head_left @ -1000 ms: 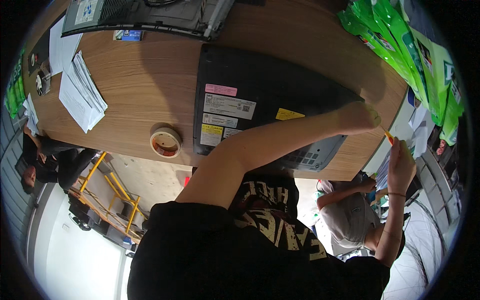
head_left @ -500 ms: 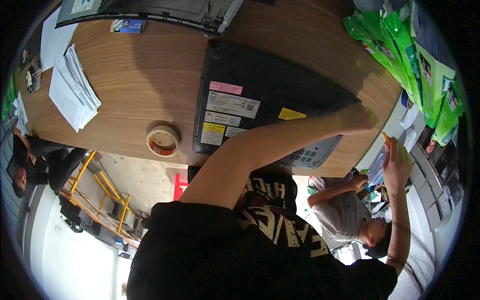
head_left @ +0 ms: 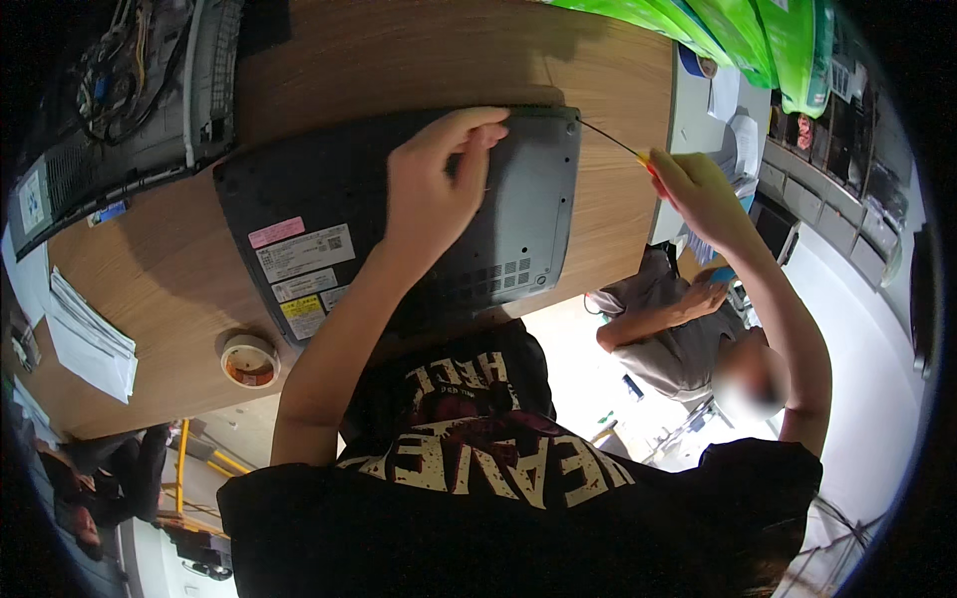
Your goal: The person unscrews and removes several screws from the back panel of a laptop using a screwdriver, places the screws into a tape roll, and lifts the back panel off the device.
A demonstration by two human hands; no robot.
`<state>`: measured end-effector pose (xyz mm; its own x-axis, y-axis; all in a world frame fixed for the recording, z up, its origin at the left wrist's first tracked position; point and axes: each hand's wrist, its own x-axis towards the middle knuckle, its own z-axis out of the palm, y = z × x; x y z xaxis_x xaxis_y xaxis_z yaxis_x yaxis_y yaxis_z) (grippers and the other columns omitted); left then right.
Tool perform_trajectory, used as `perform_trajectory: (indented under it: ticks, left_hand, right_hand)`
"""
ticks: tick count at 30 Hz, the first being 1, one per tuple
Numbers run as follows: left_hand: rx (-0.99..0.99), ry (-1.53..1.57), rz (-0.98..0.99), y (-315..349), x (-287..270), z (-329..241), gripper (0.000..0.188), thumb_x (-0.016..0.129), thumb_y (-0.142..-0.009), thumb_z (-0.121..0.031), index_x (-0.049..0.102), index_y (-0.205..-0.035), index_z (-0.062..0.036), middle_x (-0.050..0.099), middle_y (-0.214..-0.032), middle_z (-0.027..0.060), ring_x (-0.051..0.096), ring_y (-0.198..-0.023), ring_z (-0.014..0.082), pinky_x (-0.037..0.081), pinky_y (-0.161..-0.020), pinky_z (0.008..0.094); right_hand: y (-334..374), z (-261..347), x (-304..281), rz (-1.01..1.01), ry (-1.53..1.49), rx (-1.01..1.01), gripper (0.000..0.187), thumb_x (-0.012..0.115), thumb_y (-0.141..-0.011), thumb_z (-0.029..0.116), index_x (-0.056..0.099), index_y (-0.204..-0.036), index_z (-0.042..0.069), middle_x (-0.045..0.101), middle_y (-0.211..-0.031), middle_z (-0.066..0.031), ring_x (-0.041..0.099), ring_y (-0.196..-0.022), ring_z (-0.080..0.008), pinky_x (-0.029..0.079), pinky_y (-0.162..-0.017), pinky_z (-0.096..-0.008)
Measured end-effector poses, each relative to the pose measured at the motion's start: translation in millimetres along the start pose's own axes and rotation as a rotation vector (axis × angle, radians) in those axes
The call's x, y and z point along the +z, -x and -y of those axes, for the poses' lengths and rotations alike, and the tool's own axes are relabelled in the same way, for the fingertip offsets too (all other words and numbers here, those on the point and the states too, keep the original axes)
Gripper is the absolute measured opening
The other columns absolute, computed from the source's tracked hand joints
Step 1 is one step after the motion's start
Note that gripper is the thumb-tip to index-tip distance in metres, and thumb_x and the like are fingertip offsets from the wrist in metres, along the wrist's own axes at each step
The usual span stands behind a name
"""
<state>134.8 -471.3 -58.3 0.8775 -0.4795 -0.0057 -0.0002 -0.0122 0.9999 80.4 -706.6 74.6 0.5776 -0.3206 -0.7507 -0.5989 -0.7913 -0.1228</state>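
A black laptop (head_left: 399, 239) lies upside down on the desk, its underside with vents, screw holes and pink, white and yellow labels facing up. Over its far half hovers my left hand (head_left: 439, 174), fingers curled and thumb close to them; whatever they may pinch is too small to make out. My right hand (head_left: 703, 194) is closed round the yellow and red handle of a screwdriver (head_left: 610, 138), off the laptop's right side. The thin dark shaft points left, its tip at the laptop's far right corner.
Left on the wooden desk (head_left: 179, 289) are a tape roll (head_left: 249, 361), a paper stack (head_left: 90, 334) and an opened device casing with wires (head_left: 130, 110). Green bags (head_left: 738, 35) lie far right. A person in grey (head_left: 663, 334) sits beyond the right edge, another (head_left: 110, 478) at lower left.
My view has swung right. My left hand has drawn back from the laptop's right edge to above its underside. My right hand has brought the screwdriver's tip to the far right corner.
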Motion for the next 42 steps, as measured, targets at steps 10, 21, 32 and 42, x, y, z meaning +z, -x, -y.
perform_trajectory:
  ticks: [10, 21, 32, 42]
  left_hand:
    - [-0.117, -0.129, 0.035, 30.1, -49.6, -14.5, 0.015, 0.052, -0.085, 0.0, 0.063, -0.095, -0.0016, 0.067, -0.086, 0.0114, 0.067, -0.081, 0.0184, 0.051, -0.071, 0.0254]
    - [-0.159, -0.246, 0.028, 38.1, -78.6, -12.2, 0.017, 0.051, -0.088, -0.005, 0.064, -0.1, -0.0049, 0.067, -0.091, 0.0105, 0.065, -0.084, 0.0173, 0.05, -0.074, 0.027]
    - [-0.181, -0.225, -0.097, 39.8, -100.3, -19.4, 0.017, 0.051, -0.086, -0.001, 0.064, -0.097, -0.0019, 0.067, -0.085, 0.0107, 0.066, -0.08, 0.0173, 0.05, -0.071, 0.0246]
    - [-0.273, -0.401, -0.336, 93.8, -188.4, -33.7, 0.019, 0.048, -0.09, -0.004, 0.059, -0.103, 0.0038, 0.065, -0.091, 0.0114, 0.062, -0.085, 0.0165, 0.047, -0.077, 0.0255]
  right_hand:
    - [12.2, 16.8, 5.3, -0.436, 0.439, -0.521, 0.031, 0.061, -0.08, 0.014, 0.046, -0.107, 0.009, 0.057, -0.082, -0.01, 0.061, -0.073, -0.0289, 0.05, -0.058, -0.0387]
    - [15.7, 7.9, 2.2, -0.523, 0.883, -0.754, 0.036, 0.06, -0.064, 0.004, 0.052, -0.099, 0.0, 0.05, -0.091, -0.0082, 0.054, -0.08, -0.0191, 0.049, -0.066, -0.0275]
    - [6.8, 6.5, 10.4, -0.453, 0.891, -0.736, 0.019, 0.059, -0.081, 0.017, 0.053, -0.094, 0.003, 0.05, -0.075, -0.005, 0.056, -0.064, -0.0194, 0.045, -0.054, -0.0308]
    - [-13.0, 27.3, 3.2, -0.432, 0.482, -0.297, 0.027, 0.049, -0.089, 0.024, 0.058, -0.074, 0.003, 0.058, -0.063, -0.0168, 0.058, -0.061, -0.0362, 0.046, -0.055, -0.0428]
